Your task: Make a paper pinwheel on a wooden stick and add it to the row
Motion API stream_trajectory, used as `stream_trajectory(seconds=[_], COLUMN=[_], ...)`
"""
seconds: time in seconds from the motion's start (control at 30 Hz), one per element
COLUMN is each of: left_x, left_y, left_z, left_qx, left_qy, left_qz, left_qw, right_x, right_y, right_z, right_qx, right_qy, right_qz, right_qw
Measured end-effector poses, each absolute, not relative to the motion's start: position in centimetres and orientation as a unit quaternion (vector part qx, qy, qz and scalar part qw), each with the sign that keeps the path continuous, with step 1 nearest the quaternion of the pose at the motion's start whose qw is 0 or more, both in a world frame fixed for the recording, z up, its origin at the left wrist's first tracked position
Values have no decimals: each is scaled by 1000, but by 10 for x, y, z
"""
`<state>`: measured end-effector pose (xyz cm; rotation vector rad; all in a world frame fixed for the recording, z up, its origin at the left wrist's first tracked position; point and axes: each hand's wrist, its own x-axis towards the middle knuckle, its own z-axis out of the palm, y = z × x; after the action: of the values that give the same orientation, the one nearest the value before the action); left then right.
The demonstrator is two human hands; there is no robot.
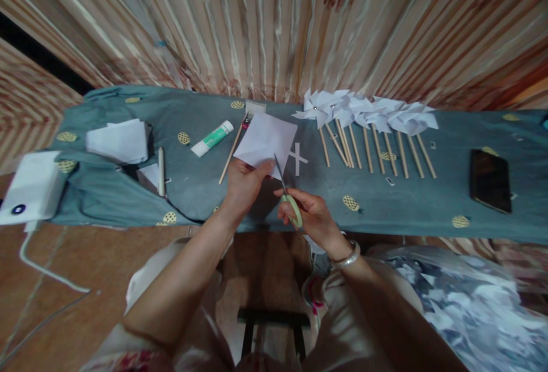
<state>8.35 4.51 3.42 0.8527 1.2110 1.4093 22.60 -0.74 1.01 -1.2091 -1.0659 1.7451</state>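
Observation:
My left hand [245, 185] pinches the near corner of a white paper square [266, 138], held up over the blue-green cloth [192, 184]. My right hand [309, 214] is closed round the green handles of small scissors [286, 186]. Their blades point up and touch the paper's lower edge. A row of finished white paper pinwheels [368, 112] on wooden sticks lies to the right on the cloth. A single wooden stick [232, 149] and a green-and-white glue tube [213, 138] lie just left of the paper.
A stack of white paper [119, 141] and a white box [31, 186] sit at the left. A black phone [490, 180] lies at the right. A bag of paper scraps [462, 298] is beside my right knee. A striped curtain [274, 24] hangs behind.

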Motion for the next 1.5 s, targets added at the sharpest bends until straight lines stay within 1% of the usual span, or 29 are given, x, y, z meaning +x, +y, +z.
stream_trajectory(seconds=[0.3,0.77,1.07,1.5], left_x=[82,81,81,82], left_y=[45,44,42,42], left_z=[31,30,29,29], left_qx=[394,384,398,396], left_qy=[521,506,513,510], left_qz=[562,569,558,560], left_qw=[507,521,517,519], right_x=[226,228,227,228], right_y=[-7,-6,-5,-5], right_z=[1,3,3,3], right_qx=[-461,-460,-461,-469], right_qy=[-422,-434,-417,-416], right_qz=[673,670,671,672], right_qw=[396,388,404,394])
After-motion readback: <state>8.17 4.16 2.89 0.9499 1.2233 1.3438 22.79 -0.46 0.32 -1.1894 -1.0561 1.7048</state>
